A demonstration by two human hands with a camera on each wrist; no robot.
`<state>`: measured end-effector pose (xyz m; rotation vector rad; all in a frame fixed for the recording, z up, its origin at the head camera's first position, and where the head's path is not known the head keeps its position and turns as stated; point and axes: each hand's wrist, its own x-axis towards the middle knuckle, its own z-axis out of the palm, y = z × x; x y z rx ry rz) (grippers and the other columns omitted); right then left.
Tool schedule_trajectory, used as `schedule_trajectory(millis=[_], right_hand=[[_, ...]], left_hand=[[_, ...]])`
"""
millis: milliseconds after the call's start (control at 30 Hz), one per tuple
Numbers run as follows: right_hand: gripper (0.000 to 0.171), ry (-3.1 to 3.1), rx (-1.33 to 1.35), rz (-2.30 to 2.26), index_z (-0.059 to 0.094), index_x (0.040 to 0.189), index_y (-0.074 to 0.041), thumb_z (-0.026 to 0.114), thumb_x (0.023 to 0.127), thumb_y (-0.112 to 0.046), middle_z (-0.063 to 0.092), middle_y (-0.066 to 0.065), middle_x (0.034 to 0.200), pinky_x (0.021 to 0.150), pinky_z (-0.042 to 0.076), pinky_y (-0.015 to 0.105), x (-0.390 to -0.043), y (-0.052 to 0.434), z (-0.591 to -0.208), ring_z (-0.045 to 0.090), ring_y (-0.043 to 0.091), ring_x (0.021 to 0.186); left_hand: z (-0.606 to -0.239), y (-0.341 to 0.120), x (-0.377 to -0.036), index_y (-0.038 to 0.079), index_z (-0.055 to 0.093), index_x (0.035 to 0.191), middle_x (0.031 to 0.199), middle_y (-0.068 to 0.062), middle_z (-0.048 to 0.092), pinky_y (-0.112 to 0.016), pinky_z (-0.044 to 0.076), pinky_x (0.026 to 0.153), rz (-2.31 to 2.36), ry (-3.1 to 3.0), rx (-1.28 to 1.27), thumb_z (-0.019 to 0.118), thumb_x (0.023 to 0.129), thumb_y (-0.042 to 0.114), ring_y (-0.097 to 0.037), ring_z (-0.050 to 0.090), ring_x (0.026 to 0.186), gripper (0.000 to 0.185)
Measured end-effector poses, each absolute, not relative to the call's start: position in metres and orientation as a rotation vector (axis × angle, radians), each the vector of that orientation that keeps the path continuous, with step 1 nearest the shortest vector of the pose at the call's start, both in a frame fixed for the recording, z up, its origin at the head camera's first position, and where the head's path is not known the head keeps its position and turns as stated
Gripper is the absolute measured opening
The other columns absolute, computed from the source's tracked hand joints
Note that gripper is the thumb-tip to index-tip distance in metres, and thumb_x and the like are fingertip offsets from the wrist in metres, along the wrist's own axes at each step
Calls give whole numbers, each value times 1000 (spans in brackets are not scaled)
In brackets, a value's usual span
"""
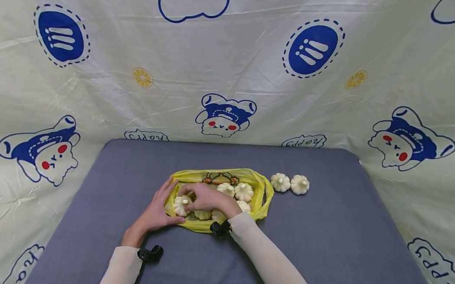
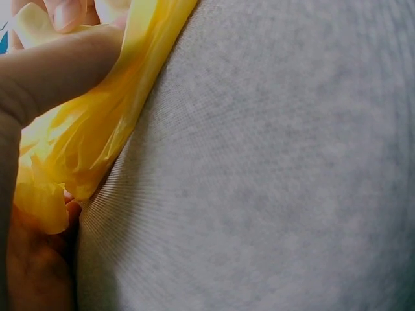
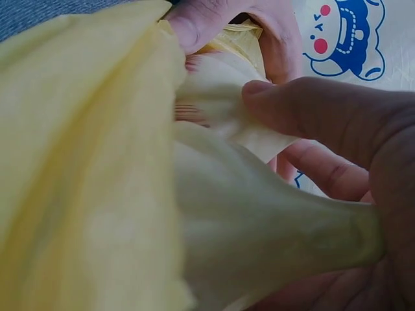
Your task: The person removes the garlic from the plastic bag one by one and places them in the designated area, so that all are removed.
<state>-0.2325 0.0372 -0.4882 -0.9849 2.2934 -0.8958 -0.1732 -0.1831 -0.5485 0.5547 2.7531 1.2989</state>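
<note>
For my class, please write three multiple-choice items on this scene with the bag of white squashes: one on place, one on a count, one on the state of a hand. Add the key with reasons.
1. Where does the yellow plastic bag lie?
A. on the grey table
B. on the floor
C. on a chair

2. How many pattypan squashes lie outside the bag?
A. none
B. two
C. five

3. What does the right hand do?
A. hangs idle
B. grips a squash in the bag
C. holds a knife

Key: 1 A, the bag rests on the grey surface. 2 B, a pair lies to the bag's right. 3 B, its fingers curl round a squash, while the left hand holds the bag's edge.
</note>
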Motion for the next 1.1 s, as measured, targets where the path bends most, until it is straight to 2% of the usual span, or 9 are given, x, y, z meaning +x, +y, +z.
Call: schedule_trajectory(millis=[267, 600, 733, 867, 1100], right_hand=[[42, 2292, -996, -930, 66, 133, -13, 76, 93, -16, 70, 2, 129, 78, 48, 24, -233, 38, -487, 59, 11, 92], [38, 2312, -997, -966, 67, 132, -16, 73, 95, -20, 69, -1, 126, 79, 47, 25, -233, 41, -485, 58, 12, 90], [39, 2336, -998, -979, 66, 134, -16, 72, 95, -22, 68, 0, 132, 88, 51, 27, -233, 43, -483, 63, 13, 103], [40, 2346, -992, -1030, 65, 135, -15, 72, 96, -21, 66, 3, 138, 98, 54, 34, -230, 46, -478, 65, 23, 118], [39, 2326, -932, -1163, 65, 134, -15, 72, 96, -20, 64, 3, 140, 103, 53, 40, -227, 54, -469, 61, 21, 126]], left_hand=[[-548, -183, -174, 14, 24, 165, 174, -12, 9, -77, 26, 112, 1307, 2741, 544, 92, 75, 39, -49, 15, 154, 116], [-551, -184, -175, 14, 25, 165, 173, -13, 11, -76, 28, 111, 1297, 2759, 562, 91, 75, 40, -51, 18, 153, 115], [-550, -183, -174, 15, 25, 165, 174, -12, 10, -76, 28, 111, 1305, 2750, 556, 92, 74, 39, -51, 17, 153, 115], [-550, -183, -174, 14, 27, 164, 173, -14, 12, -76, 28, 111, 1318, 2754, 560, 92, 73, 39, -52, 18, 152, 115], [-549, -182, -173, 13, 28, 164, 173, -15, 13, -77, 27, 111, 1325, 2755, 539, 93, 73, 39, -53, 18, 152, 115]])
